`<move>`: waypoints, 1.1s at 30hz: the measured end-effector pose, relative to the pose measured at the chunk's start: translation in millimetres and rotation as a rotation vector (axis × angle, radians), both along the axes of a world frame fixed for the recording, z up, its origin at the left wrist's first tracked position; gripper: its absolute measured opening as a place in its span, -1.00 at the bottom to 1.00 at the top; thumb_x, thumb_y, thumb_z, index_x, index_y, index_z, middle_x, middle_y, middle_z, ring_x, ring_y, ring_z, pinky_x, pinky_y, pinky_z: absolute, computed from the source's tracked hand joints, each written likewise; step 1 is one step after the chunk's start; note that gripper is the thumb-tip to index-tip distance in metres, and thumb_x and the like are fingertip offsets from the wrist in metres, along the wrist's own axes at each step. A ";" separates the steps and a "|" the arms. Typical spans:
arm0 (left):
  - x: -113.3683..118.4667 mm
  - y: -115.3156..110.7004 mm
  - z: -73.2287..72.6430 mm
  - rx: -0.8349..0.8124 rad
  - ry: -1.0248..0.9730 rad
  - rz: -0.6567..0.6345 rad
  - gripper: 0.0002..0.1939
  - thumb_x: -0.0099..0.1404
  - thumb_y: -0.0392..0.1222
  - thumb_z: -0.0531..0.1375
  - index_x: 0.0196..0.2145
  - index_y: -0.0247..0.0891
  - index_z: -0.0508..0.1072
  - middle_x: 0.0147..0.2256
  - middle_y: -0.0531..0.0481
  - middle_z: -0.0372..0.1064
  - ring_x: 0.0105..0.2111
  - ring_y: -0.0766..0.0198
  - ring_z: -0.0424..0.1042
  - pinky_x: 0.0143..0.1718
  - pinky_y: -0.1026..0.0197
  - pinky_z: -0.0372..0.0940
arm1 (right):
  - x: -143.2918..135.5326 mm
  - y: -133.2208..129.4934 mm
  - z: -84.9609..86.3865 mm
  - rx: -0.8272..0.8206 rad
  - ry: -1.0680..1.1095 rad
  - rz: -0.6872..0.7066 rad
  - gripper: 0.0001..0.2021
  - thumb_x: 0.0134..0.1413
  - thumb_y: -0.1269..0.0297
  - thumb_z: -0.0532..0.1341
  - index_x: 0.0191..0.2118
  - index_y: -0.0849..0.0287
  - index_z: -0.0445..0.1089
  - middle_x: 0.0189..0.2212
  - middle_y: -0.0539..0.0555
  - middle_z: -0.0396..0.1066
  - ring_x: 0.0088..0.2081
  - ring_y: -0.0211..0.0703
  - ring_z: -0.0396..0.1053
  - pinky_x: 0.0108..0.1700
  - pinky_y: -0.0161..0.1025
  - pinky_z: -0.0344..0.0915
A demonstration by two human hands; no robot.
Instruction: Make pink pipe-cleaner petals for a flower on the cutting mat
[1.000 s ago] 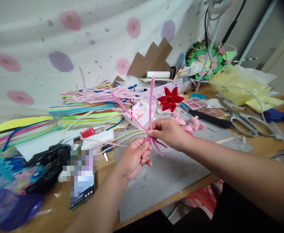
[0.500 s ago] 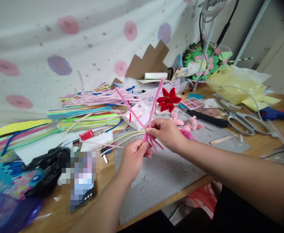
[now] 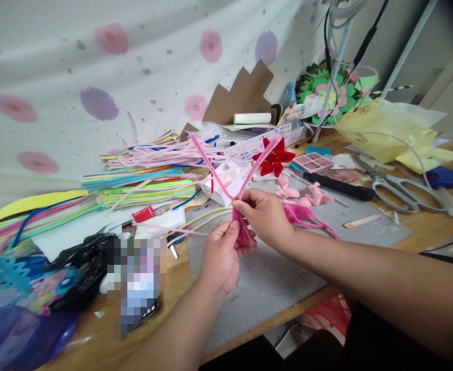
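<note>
A bundle of pink pipe cleaners (image 3: 240, 226) is held between my two hands above the grey cutting mat. Two long stems rise from it in a V, and the short ends hang together below. My left hand (image 3: 224, 252) grips the lower part with the thumb in front. My right hand (image 3: 264, 214) pinches the bundle higher up, where the V begins. On the mat behind my right wrist lie more dark pink pipe cleaners (image 3: 307, 216) and light pink curled petal pieces (image 3: 315, 195). A red pipe-cleaner flower (image 3: 273, 157) stands beyond them.
Piles of coloured pipe cleaners (image 3: 145, 193) lie at the left back. A phone (image 3: 149, 312) and a black plastic bag (image 3: 90, 268) are at the left front. Scissors (image 3: 400, 193), a black-handled tool (image 3: 338, 186) and a wooden stick (image 3: 361, 221) lie on the right.
The short lower ends, splayed apart before, now hang gathered together in my left hand. The right stem of the V leans further right. The view has shifted slightly.
</note>
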State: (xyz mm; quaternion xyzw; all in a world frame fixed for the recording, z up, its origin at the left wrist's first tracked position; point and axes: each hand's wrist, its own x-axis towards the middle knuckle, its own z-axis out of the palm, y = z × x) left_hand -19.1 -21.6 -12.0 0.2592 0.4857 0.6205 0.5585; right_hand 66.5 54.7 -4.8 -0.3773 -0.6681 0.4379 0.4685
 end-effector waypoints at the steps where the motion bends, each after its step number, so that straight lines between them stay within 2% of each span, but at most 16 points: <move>1: 0.0 -0.1 0.4 -0.002 -0.009 0.000 -0.71 0.04 -0.04 0.30 -0.45 -0.33 0.38 -0.57 0.05 0.34 -0.60 0.38 0.31 -0.52 0.29 0.27 | -0.2 0.3 -0.9 -0.007 0.007 0.007 -0.86 0.01 0.23 0.16 -0.46 0.18 0.32 -0.59 -0.04 0.31 -0.54 -0.29 0.23 -0.47 -0.32 0.18; 7: -1.9 0.1 0.4 -0.005 0.042 -0.022 -0.75 0.06 -0.06 0.28 -0.47 -0.31 0.38 -0.60 0.14 0.15 -0.60 0.43 0.12 -0.55 0.31 0.27 | 2.6 6.7 3.2 -0.054 0.036 0.058 -0.85 -0.03 0.25 0.19 -0.51 0.19 0.30 -0.61 -0.05 0.30 -0.54 -0.30 0.24 -0.49 -0.33 0.18; 9: -5.3 0.9 -0.9 0.015 0.153 -0.033 -0.76 0.11 -0.04 0.23 -0.47 -0.30 0.40 -0.61 0.14 0.11 -0.60 0.42 0.08 -0.55 0.30 0.27 | 6.1 11.0 6.9 -0.104 0.043 0.130 -0.85 -0.04 0.27 0.20 -0.53 0.20 0.28 -0.63 -0.05 0.29 -0.57 -0.32 0.24 -0.52 -0.34 0.18; 13: -14.1 2.8 -3.4 0.051 0.506 -0.078 -0.73 0.18 -0.05 0.14 -0.53 -0.29 0.39 -0.63 0.13 0.11 -0.60 0.38 0.12 -0.51 0.27 0.27 | 15.8 17.3 10.7 -0.158 0.008 0.220 -0.85 -0.05 0.32 0.20 -0.56 0.20 0.27 -0.68 -0.06 0.27 -0.62 -0.34 0.24 -0.55 -0.37 0.17; 16: -17.4 3.2 -3.4 0.049 0.631 -0.118 -0.73 0.20 -0.07 0.12 -0.56 -0.27 0.35 -0.67 0.12 0.16 -0.60 0.35 0.18 -0.45 0.24 0.29 | 22.1 18.5 10.9 -0.224 0.003 0.258 -0.85 -0.05 0.34 0.20 -0.56 0.21 0.26 -0.69 -0.07 0.26 -0.63 -0.36 0.24 -0.55 -0.39 0.17; 20: -17.3 2.3 -3.0 0.039 0.656 -0.149 -0.74 0.22 -0.10 0.09 -0.56 -0.25 0.33 -0.72 0.13 0.18 -0.61 0.33 0.24 -0.38 0.23 0.28 | 27.5 18.0 12.3 -0.360 0.033 0.385 -0.81 0.01 0.31 0.17 -0.56 0.23 0.28 -0.69 -0.07 0.25 -0.63 -0.38 0.22 -0.53 -0.38 0.20; 22: -17.2 1.6 -3.0 0.038 0.666 -0.180 -0.73 0.24 -0.08 0.07 -0.54 -0.25 0.32 -0.71 0.13 0.21 -0.62 0.33 0.26 -0.40 0.24 0.26 | 29.1 16.6 12.7 -0.352 -0.014 0.403 -0.79 0.03 0.30 0.15 -0.56 0.24 0.29 -0.68 -0.05 0.26 -0.63 -0.37 0.23 -0.54 -0.38 0.19; 26: -17.2 0.2 -2.3 0.042 0.776 -0.217 -0.71 0.28 -0.05 0.02 -0.52 -0.24 0.30 -0.71 0.13 0.26 -0.66 0.34 0.28 -0.47 0.27 0.21 | 28.6 11.6 8.9 -0.183 -0.120 0.254 -0.79 0.03 0.31 0.15 -0.57 0.23 0.29 -0.68 -0.04 0.28 -0.61 -0.35 0.23 -0.55 -0.38 0.15; 29: -16.1 -0.6 -1.4 0.037 0.831 -0.184 -0.71 0.27 -0.07 0.02 -0.53 -0.25 0.30 -0.74 0.17 0.19 -0.69 0.38 0.22 -0.45 0.27 0.24 | 27.4 9.0 5.5 -0.185 -0.061 0.178 -0.76 0.01 0.25 0.17 -0.60 0.21 0.24 -0.69 -0.07 0.24 -0.62 -0.35 0.22 -0.54 -0.38 0.16; 31: -15.1 -1.0 -1.1 0.027 0.735 -0.177 -0.72 0.26 -0.08 0.03 -0.53 -0.25 0.29 -0.77 0.21 0.12 -0.72 0.42 0.15 -0.42 0.25 0.29 | 28.9 9.3 6.0 -0.280 0.038 0.274 -0.74 -0.04 0.20 0.21 -0.60 0.22 0.24 -0.68 -0.08 0.24 -0.63 -0.37 0.21 -0.53 -0.37 0.19; 33: -14.4 -1.4 -1.1 0.025 0.597 -0.200 -0.73 0.25 -0.09 0.05 -0.53 -0.26 0.27 -0.78 0.24 0.08 -0.74 0.44 0.10 -0.41 0.22 0.31 | 32.4 11.4 8.6 -0.406 0.135 0.431 -0.73 -0.08 0.14 0.25 -0.56 0.24 0.27 -0.66 -0.07 0.25 -0.62 -0.38 0.20 -0.51 -0.35 0.23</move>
